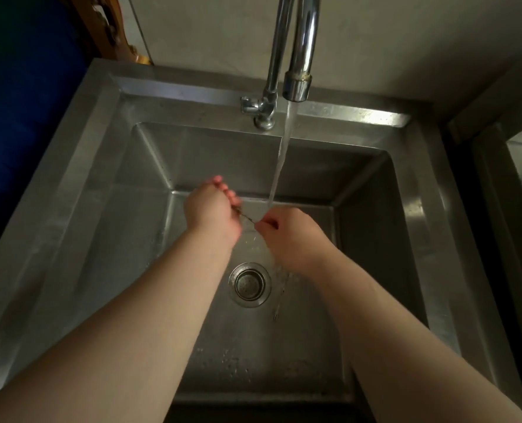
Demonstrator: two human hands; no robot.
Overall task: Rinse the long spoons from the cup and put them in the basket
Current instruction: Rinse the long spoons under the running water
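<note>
Both hands are over the steel sink [79, 184], mid basin, under the running tap. The left hand [212, 213] has its fingers curled around one end of a thin long spoon [247, 219], fingertips [223, 187] pointing toward the far wall of the basin. The right hand [287, 236] pinches the other end of the spoon between thumb and curled fingers. Only a short dark stretch of the shaft shows between the two hands, running slightly down from left to right; which end is the bowl, cannot tell, both ends are hidden in the grips.

The water stream [284, 148] falls from the faucet [301, 56] spout and lands on top of the right hand, just beside where it pinches the spoon. Water runs off below the right wrist and splashes on the basin floor near the drain [249, 285]. The drain sits between the two forearms, nearer the camera than the hands. Droplets and wet patches cover the basin floor in front of the drain. A second thin streak, maybe a utensil or just runoff, shows right of the drain under the falling water; too blurred to tell.

The faucet base with a small lever stands on the back rim of the sink, left of the stream. A tiled wall [223, 32] is behind the sink. A dark blue object [18, 117] is at the left edge, a second steel unit [510, 184] at the right edge. Lighting is dim.
</note>
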